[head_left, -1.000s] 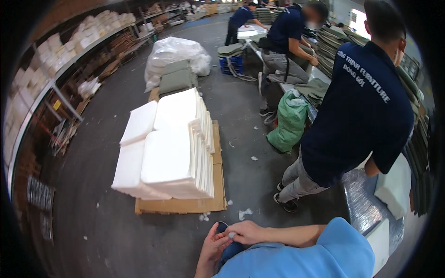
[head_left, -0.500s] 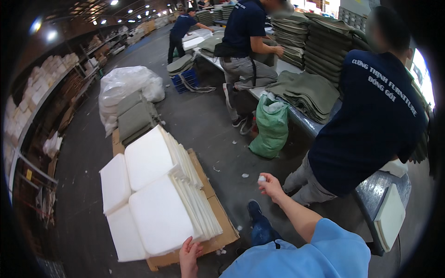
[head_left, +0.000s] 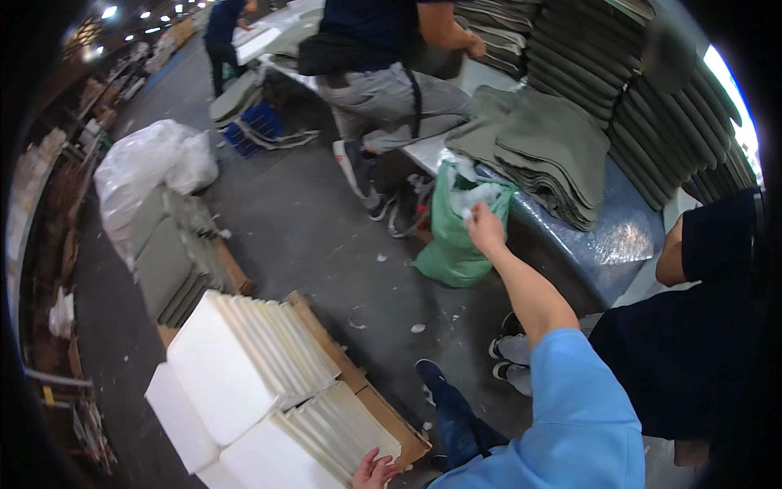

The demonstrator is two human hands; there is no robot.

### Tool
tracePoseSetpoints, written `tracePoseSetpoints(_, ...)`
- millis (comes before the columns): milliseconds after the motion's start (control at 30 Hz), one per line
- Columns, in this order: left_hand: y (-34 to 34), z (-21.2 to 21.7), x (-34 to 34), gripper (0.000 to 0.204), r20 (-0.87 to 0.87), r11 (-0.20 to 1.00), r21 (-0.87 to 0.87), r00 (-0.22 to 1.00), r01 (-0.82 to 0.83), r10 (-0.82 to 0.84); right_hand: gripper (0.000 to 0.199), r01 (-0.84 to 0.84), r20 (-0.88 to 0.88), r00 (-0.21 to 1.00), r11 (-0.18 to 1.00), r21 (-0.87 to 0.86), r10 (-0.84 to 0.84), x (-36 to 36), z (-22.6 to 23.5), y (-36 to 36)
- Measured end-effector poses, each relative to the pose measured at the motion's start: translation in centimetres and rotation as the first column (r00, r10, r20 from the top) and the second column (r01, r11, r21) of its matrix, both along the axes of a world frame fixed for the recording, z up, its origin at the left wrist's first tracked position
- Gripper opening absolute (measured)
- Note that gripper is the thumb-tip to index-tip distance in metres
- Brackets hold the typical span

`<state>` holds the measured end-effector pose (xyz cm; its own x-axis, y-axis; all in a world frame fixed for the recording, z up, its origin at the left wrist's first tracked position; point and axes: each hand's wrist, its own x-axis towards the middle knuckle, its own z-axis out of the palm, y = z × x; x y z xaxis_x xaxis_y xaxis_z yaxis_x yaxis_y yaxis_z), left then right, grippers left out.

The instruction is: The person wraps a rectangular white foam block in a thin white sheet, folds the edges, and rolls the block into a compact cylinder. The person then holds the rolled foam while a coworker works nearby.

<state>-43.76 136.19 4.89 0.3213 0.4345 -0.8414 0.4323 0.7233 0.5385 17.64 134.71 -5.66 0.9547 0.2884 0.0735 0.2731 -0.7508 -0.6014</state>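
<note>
My right hand [head_left: 486,228] is stretched out over the mouth of a green sack [head_left: 460,257], its fingers closed on a small white tuft of stuffing [head_left: 467,213]. More white fluff [head_left: 481,194] fills the sack's opening just behind my fingertips. Low in the view, my left hand [head_left: 375,470] has its fingers loosely apart and holds nothing. It is beside the edges of the stacked white foam pads [head_left: 224,350], and whether it touches them I cannot tell.
Grey-green pads [head_left: 554,147] lie on a film-covered table [head_left: 615,257] beyond the sack. A co-worker [head_left: 692,326] stands close on my right, another [head_left: 383,90] sits by the table. Cardboard [head_left: 371,399] lies under the foam. A plastic-wrapped bundle [head_left: 155,159] and blue crate [head_left: 252,130] stand farther left.
My right hand has reached forward with the tuft, from above the floor to the sack's mouth. My view has shifted right and closer to the table. The near co-worker has leaned or moved rightward.
</note>
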Motion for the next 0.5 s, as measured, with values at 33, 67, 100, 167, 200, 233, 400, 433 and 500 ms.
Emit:
tracePoseSetpoints(33, 1.0, 0.1, 1.7, 0.056, -0.023, 1.000, 0.010, 1.000, 0.016, -0.015, 0.030, 0.003, 0.008, 1.000, 0.996, -0.087, -0.002, 2.3, 0.0, 1.6)
tracePoseSetpoints(67, 1.7, -0.2, 2.7, 0.057, -0.039, 1.000, 0.010, 0.999, 0.016, -0.016, 0.028, 0.006, 0.027, 1.000, 0.994, -0.110, -0.003, 4.4, -0.3, 2.7)
tracePoseSetpoints(100, 2.5, -0.5, 3.2, 0.058, -0.059, 1.000, 0.014, 0.998, 0.017, -0.016, 0.027, 0.008, 0.042, 0.999, 0.991, -0.130, -0.002, 6.1, -0.8, 3.7)
tracePoseSetpoints(167, 4.2, -1.0, 4.4, 0.059, -0.087, 0.999, 0.006, 0.995, 0.039, -0.038, 0.022, -0.029, 0.002, 1.000, 0.962, -0.271, 0.031, 8.8, -2.0, 4.6)
tracePoseSetpoints(200, 5.0, -1.3, 4.9, 0.059, -0.097, 0.998, -0.008, 0.993, 0.063, -0.063, 0.020, -0.046, -0.020, 0.999, 0.940, -0.339, 0.042, 9.9, -2.5, 4.6)
tracePoseSetpoints(233, 5.7, -1.5, 5.6, 0.059, -0.108, 0.996, -0.016, 0.991, 0.083, -0.085, 0.017, -0.070, -0.043, 0.997, 0.916, -0.396, 0.058, 10.4, -3.4, 4.7)
tracePoseSetpoints(400, 7.3, -2.5, 7.6, 0.058, -0.185, 0.993, -0.045, 0.976, 0.105, -0.111, 0.011, -0.169, -0.032, 0.986, 0.964, -0.204, 0.166, 10.7, -3.7, 3.3)
tracePoseSetpoints(433, 7.5, -2.8, 7.7, 0.057, -0.196, 0.993, -0.050, 0.974, 0.105, -0.113, 0.010, -0.111, 0.072, 0.990, 0.978, -0.174, 0.125, 11.7, -2.5, 2.0)
tracePoseSetpoints(500, 8.6, -3.1, 7.7, 0.057, -0.186, 0.986, -0.081, 0.969, 0.147, -0.160, 0.008, 0.033, 0.368, 0.930, 0.996, -0.088, 0.002, 15.8, -0.5, -3.5)
